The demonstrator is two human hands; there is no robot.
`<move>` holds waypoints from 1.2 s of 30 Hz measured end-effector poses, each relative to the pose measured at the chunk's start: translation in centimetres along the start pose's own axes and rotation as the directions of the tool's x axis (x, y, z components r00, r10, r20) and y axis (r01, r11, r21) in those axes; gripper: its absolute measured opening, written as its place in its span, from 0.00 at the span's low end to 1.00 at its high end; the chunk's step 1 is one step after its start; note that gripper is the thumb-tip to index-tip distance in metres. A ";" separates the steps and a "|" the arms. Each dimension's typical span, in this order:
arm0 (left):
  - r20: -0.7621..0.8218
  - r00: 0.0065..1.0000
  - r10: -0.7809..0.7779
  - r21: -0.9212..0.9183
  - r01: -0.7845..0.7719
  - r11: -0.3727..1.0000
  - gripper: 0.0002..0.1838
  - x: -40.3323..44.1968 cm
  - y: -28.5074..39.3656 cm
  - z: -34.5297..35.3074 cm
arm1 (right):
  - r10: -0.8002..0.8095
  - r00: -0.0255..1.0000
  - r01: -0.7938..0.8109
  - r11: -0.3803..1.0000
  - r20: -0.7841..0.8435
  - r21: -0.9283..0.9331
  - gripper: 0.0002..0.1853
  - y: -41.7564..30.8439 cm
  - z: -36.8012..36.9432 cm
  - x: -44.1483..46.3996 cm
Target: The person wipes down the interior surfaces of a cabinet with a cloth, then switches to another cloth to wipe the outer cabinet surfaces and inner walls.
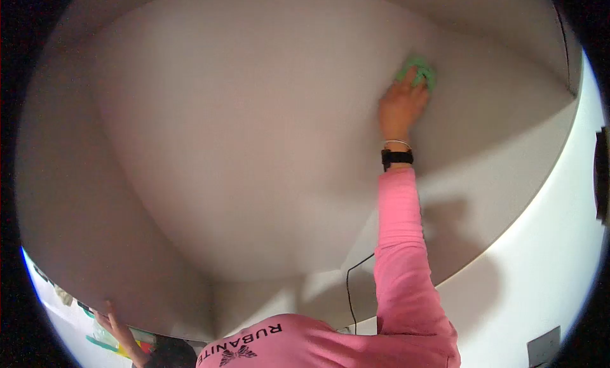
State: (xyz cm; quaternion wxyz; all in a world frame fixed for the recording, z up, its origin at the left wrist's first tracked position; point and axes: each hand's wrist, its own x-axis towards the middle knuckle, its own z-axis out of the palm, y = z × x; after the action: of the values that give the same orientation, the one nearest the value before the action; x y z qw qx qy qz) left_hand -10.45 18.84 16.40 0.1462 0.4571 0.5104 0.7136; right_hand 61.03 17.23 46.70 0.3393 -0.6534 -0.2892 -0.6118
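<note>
My right hand (403, 104) reaches far out and presses a crumpled green cloth (416, 74) against a broad grey-beige panel (254, 133). The fingers lie over the cloth and partly cover it. A black watch (397, 157) and a thin bracelet are on that wrist, below a pink sleeve (400, 241). At the lower left, my left hand (117, 330) rests at the edge of the left side panel (121, 254), its visible fingers stretched apart. Nothing shows in its grasp.
Grey-beige walls enclose the panel on several sides. A black cable (349, 292) hangs near the right arm. A wall plate (544, 347) sits at the lower right, and a dark object (602, 177) stands at the right edge. Several small items are partly visible beyond the left hand.
</note>
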 end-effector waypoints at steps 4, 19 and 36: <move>0.105 0.994 0.041 -0.156 -0.024 0.987 0.25 -0.2 -1.5 -1.0 | -0.069 0.966 0.171 0.894 0.251 -0.414 0.24 2.3 0.0 -4.0; 0.174 0.940 0.292 0.126 -0.315 0.940 0.16 -2.0 10.4 2.6 | -0.198 0.921 0.029 0.892 0.334 0.451 0.29 -12.1 -5.6 -25.2; 0.214 0.961 0.176 0.164 -0.213 0.963 0.19 -1.8 11.3 2.3 | -0.273 0.937 0.347 0.795 -0.217 0.498 0.32 -47.8 -8.8 -1.2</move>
State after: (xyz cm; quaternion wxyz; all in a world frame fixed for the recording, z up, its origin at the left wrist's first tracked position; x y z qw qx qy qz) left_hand -4.69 14.05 25.31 0.0820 0.5853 0.5100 0.6249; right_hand 17.67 39.09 50.00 0.4195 -0.4355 -0.5258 -0.5982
